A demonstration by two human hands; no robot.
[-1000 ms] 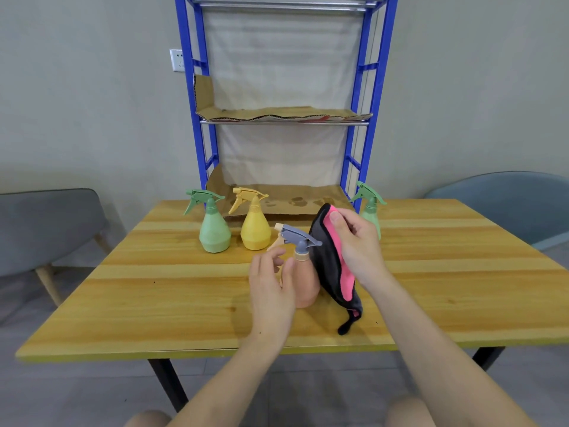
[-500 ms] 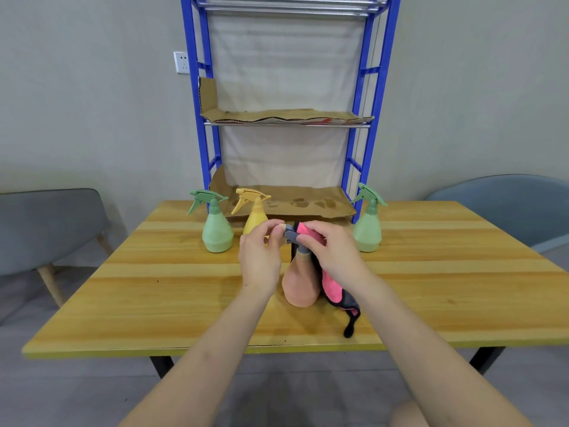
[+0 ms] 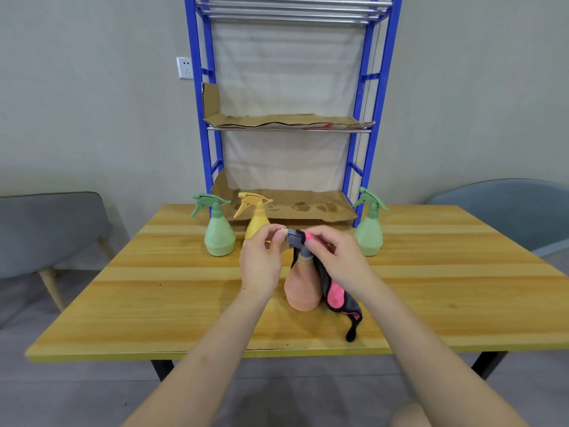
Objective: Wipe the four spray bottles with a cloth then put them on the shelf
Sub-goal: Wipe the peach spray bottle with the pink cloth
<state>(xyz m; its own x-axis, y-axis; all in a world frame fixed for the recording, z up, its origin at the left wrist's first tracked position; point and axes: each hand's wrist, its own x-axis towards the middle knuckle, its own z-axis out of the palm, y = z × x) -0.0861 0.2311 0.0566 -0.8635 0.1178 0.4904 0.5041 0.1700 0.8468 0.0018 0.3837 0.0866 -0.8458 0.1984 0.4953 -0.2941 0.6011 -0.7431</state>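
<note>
Head view: peach bottle upright, nozzle aimed left. Left hand pinches the nozzle; right hand clamps cloth on it.

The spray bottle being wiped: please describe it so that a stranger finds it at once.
On the wooden table before the blue shelf, find the bottle nearest the front edge. This peach spray bottle alone has a grey trigger head, unlike the green spray bottles and the yellow spray bottle.
</note>
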